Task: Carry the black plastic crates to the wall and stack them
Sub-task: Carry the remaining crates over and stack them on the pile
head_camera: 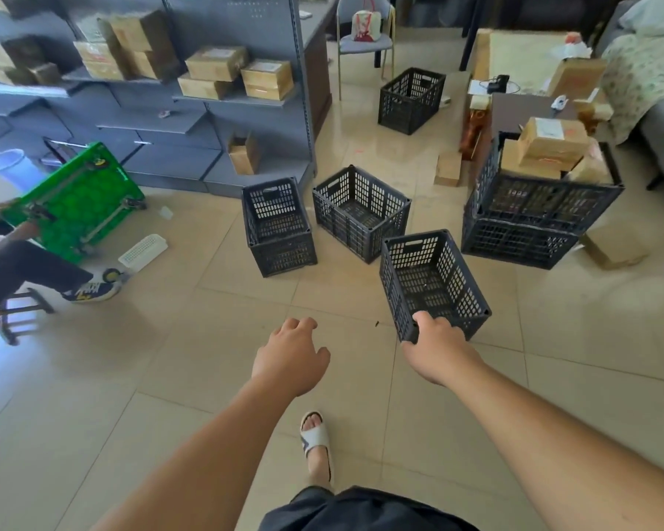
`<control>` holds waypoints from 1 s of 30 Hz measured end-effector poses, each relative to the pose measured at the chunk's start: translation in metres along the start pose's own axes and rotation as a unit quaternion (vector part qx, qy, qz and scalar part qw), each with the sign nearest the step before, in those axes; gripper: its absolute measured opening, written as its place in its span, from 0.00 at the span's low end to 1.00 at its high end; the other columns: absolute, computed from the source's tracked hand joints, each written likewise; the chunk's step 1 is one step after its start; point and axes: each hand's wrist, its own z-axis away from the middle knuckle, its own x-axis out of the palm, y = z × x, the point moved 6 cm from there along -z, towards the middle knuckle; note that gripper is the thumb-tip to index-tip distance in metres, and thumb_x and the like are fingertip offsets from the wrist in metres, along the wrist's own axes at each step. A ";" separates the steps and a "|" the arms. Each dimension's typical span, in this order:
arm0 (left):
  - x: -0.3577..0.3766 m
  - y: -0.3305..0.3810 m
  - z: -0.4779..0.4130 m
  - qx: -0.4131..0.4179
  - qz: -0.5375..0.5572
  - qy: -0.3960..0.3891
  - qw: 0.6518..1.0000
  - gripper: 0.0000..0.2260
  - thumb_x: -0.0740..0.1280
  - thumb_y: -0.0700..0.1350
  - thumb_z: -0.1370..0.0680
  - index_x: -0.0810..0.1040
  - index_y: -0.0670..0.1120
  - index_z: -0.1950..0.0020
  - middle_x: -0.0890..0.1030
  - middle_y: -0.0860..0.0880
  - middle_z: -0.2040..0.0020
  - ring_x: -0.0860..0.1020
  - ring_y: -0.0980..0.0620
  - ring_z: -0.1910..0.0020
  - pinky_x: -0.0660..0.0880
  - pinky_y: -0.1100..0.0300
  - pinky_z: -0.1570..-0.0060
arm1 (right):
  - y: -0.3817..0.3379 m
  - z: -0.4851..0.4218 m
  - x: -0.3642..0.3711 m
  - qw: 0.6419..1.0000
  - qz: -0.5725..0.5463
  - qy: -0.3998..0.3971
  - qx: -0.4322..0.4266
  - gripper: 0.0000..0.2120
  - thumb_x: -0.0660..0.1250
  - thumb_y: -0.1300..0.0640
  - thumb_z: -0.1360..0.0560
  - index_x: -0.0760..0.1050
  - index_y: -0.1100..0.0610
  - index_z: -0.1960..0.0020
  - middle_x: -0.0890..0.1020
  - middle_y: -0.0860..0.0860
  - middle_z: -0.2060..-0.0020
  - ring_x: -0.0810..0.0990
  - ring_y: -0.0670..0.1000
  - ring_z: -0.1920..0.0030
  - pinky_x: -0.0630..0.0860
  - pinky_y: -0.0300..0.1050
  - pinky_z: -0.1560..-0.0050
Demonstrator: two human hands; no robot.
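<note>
over on the far left another person's arm tilts a green cart (75, 203) up on edge, a white basket (143, 251) lying on the floor tiles just beside it. behind, grey shelves (192, 128) carry cardboard boxes (217, 63). moving in, the left hand (290, 358) hangs over bare floor, fingers (303, 325) loosely curled and holding nothing. ahead of it an empty black crate (278, 228) stands upright on the floor by the foot of the shelves, a second crate (361, 210) just beside it on the right, apart by a narrow gap. a sandalled foot (317, 444) shows below the arms. now the right hand (439, 348) — fingers wrapped over the near rim of a third crate (432, 283), which sits tilted, its near end raised. further back a fourth crate (411, 99) stands alone near a chair (365, 40). on the right, two stacked crates (533, 220), the top one packed with boxes, close to a low desk (529, 109).
</note>
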 end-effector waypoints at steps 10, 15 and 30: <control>-0.067 -0.032 -0.178 0.027 0.014 -0.061 0.998 0.26 0.61 0.55 0.20 0.65 0.52 0.23 0.69 0.49 0.26 0.71 0.43 0.31 0.77 0.45 0.41 | -0.071 -0.130 -0.033 0.997 0.023 -0.006 0.072 0.24 0.60 0.44 0.19 0.62 0.48 0.26 0.70 0.54 0.32 0.68 0.59 0.32 0.74 0.61 0.37; -0.087 -0.003 -0.251 0.069 -0.010 -0.083 0.994 0.26 0.61 0.55 0.20 0.65 0.51 0.22 0.68 0.48 0.25 0.72 0.43 0.32 0.77 0.45 0.41 | -0.068 -0.168 -0.054 0.995 0.045 0.005 0.093 0.20 0.60 0.46 0.18 0.64 0.50 0.29 0.73 0.55 0.34 0.71 0.59 0.34 0.75 0.58 0.39; -0.122 0.170 -0.450 0.128 -0.075 -0.111 0.983 0.27 0.61 0.54 0.21 0.66 0.51 0.22 0.68 0.48 0.25 0.70 0.43 0.30 0.76 0.44 0.39 | 0.042 -0.343 -0.158 0.984 0.012 -0.019 0.176 0.23 0.56 0.44 0.18 0.61 0.49 0.25 0.72 0.53 0.31 0.70 0.58 0.31 0.73 0.61 0.36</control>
